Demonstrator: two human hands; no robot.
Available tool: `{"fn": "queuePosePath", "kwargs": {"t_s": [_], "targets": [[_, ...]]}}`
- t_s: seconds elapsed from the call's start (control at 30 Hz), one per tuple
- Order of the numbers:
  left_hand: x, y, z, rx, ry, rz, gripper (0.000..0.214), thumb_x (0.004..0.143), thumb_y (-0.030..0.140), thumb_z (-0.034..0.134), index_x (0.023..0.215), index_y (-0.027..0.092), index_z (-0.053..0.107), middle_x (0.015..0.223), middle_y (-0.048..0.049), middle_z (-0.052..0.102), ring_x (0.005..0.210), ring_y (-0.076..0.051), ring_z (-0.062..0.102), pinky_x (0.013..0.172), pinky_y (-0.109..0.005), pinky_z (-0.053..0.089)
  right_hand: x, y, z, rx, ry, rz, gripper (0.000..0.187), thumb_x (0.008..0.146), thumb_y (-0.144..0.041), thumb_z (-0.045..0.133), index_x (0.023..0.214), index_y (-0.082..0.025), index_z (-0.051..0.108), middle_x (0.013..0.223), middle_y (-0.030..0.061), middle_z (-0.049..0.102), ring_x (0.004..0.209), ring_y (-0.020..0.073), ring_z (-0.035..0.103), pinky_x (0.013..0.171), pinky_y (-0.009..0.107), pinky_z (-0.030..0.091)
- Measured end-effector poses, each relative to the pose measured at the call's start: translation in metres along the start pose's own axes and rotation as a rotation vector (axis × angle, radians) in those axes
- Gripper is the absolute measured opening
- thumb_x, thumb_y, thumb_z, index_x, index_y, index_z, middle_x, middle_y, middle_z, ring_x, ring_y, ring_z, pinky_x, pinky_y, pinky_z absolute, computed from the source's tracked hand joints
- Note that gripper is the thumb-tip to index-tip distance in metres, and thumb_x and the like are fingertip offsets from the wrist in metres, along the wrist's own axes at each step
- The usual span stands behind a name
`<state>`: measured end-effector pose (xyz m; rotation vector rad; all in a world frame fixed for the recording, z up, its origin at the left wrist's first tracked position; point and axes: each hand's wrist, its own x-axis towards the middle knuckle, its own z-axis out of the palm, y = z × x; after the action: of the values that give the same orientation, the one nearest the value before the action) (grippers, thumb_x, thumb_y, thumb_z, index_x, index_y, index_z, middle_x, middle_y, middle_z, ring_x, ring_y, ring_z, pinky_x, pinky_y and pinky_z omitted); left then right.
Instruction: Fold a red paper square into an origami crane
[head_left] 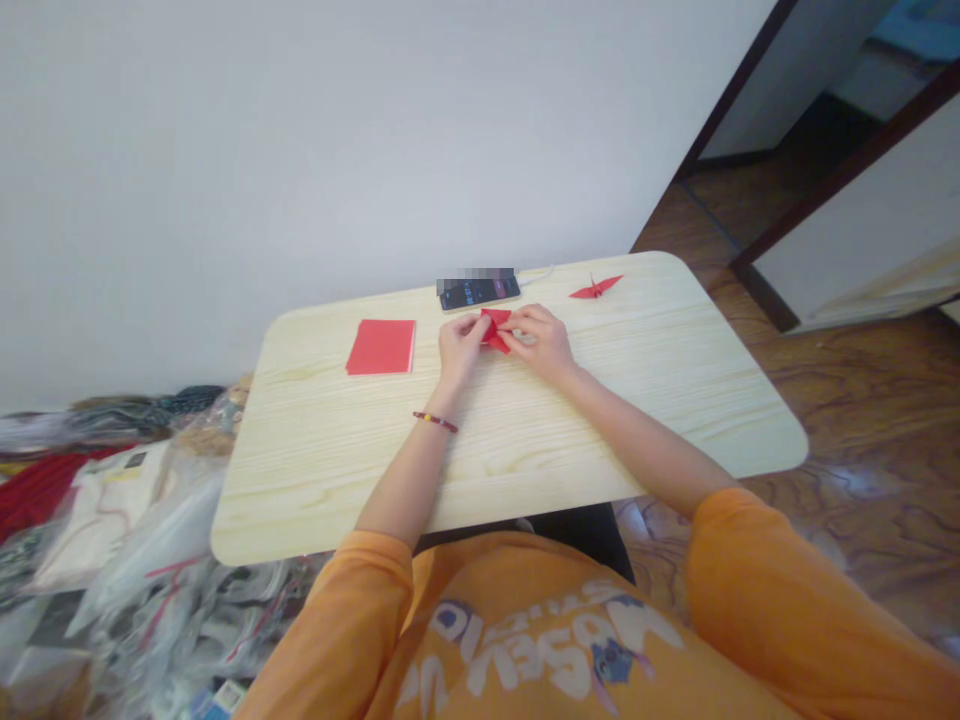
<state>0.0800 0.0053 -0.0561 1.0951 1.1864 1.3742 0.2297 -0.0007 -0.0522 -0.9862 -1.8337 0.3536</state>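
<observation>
Clearly, in the head view, with the folded red paper [495,322] as the clock's centre and twelve toward the wall [360,150], both hands are closed narrowly on that piece. The left hand [459,348] grips its nine o'clock side between thumb and fingers, while the right hand [543,343] pinches it from three o'clock; its exact fold is partly hidden by the fingers. The paper is above the pale tabletop [315,440]; whether it touches the wood I cannot tell. A phone [480,292] lies just beyond, between eleven and twelve. A stack of red square sheets [381,347] sits at nine, apart from the left hand. At two o'clock rests a red paper crane [597,288], wings spread. A beaded bracelet [435,421] circles the left wrist.
</observation>
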Motion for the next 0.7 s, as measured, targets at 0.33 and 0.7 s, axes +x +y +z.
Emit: {"fn": "queuePosePath", "kwargs": {"t_s": [0.33, 0.7], "targets": [[0.001, 0.011, -0.006, -0.038, -0.084, -0.018, 0.039, 0.059, 0.049, 0.08, 0.079, 0.016, 0.076, 0.083, -0.007, 0.075, 0.073, -0.018, 0.067, 0.063, -0.027, 0.054, 0.008, 0.004, 0.001, 0.585, 0.027, 0.542, 0.029, 0.063, -0.046, 0.078, 0.066, -0.019, 0.069, 0.083, 0.0031, 0.062, 0.074, 0.0145, 0.057, 0.06, 0.027, 0.048], [-0.001, 0.017, -0.006, 0.029, -0.117, 0.064, 0.027, 0.065, 0.037, 0.079, 0.08, 0.015, 0.075, 0.081, -0.0067, 0.074, 0.072, -0.016, 0.067, 0.07, -0.027, 0.052, 0.01, 0.0, -0.003, 0.847, -0.078, 0.799, 0.051, 0.048, -0.04, 0.086, 0.084, -0.022, 0.056, 0.081, -0.0031, 0.065, 0.07, 0.0115, 0.06, 0.057, 0.021, 0.046]]}}
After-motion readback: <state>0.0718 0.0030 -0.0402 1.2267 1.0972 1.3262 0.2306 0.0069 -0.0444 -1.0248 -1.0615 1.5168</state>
